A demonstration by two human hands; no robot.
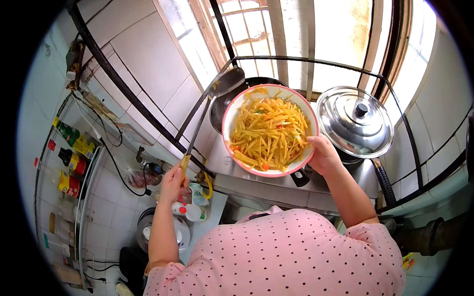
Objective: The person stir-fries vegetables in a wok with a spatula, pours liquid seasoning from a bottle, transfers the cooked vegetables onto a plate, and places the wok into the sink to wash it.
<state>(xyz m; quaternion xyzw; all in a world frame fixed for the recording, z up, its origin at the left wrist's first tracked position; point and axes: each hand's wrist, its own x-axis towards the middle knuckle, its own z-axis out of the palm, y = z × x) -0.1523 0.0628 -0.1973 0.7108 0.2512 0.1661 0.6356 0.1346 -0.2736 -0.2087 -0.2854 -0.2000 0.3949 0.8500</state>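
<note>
My right hand [324,155] grips the lower right rim of a white bowl with a red edge [227,120]. Yellow cooked strips with red and green bits [271,129] fill the bowl. In my left hand [174,182] is the yellowish handle of a long metal spatula [228,81], its broad blade raised at the upper left of the bowl. Behind and partly beneath the bowl is a dark wok [217,111], mostly hidden, with a black handle [299,177] showing below the bowl's rim.
On the steel stove [217,160], a second pan with a black handle [384,182] stands at the right under a shiny lid [353,123]. A black metal rail [306,59] runs around the stove. Bottles [74,135] line a shelf at the left; a rice cooker [181,234] stands lower left.
</note>
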